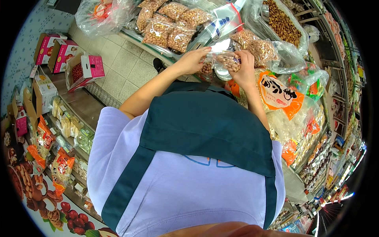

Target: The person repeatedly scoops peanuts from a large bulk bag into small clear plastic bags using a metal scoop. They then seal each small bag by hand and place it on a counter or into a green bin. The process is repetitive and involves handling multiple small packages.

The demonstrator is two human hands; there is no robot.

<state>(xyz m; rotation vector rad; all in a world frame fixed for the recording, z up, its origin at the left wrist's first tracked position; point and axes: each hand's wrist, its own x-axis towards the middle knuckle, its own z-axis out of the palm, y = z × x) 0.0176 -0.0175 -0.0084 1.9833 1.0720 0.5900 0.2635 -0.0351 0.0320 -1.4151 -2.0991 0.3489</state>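
Between both hands is a clear plastic bag of peanuts (228,60). My right hand (245,68) grips its filled end, while my left hand (196,60) pinches the film at the other end. Beneath the bag is a round metal object (222,74), mostly covered. Another clear bag of peanuts (206,68) lies just under my left hand. Beside my right hand rest more filled peanut bags (260,50). A clear plastic packet with a red edge (223,22) lies beyond the hands.
Filled peanut bags (158,31) are piled at the upper left of the counter. A bin of brown nuts (284,25) stands at the upper right. A large orange-and-clear sack (279,91) lies by my right forearm. Pink cartons (94,66) stand at left, beyond the tiled floor (121,68).
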